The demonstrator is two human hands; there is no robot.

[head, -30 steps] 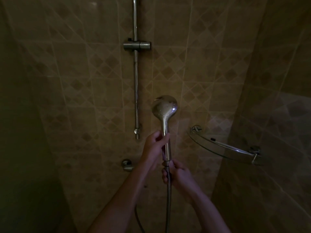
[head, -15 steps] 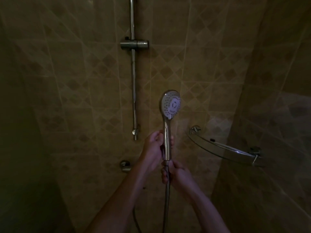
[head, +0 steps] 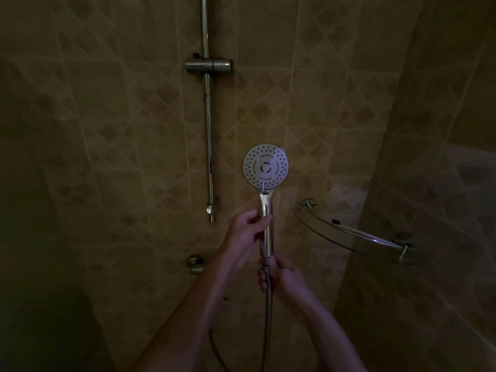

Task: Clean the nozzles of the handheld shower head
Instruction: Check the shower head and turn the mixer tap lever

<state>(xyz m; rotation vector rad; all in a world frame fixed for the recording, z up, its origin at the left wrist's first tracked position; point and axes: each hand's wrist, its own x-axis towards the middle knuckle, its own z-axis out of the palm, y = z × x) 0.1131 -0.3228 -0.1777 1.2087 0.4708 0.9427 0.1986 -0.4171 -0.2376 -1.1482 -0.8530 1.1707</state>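
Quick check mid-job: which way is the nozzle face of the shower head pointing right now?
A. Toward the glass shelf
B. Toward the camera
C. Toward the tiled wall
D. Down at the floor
B: the shower head shows its full round face with the rings of nozzle holes to the camera, while the left hand holds the handle upright.

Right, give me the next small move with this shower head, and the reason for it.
Probably free the left hand from the handle and bring its fingers up to rub the nozzles. The shower head is upright with its spray face turned toward the camera, so the nozzles are exposed. The right hand grips the hose just under the handle, which may steady it. No cloth or brush is in view.
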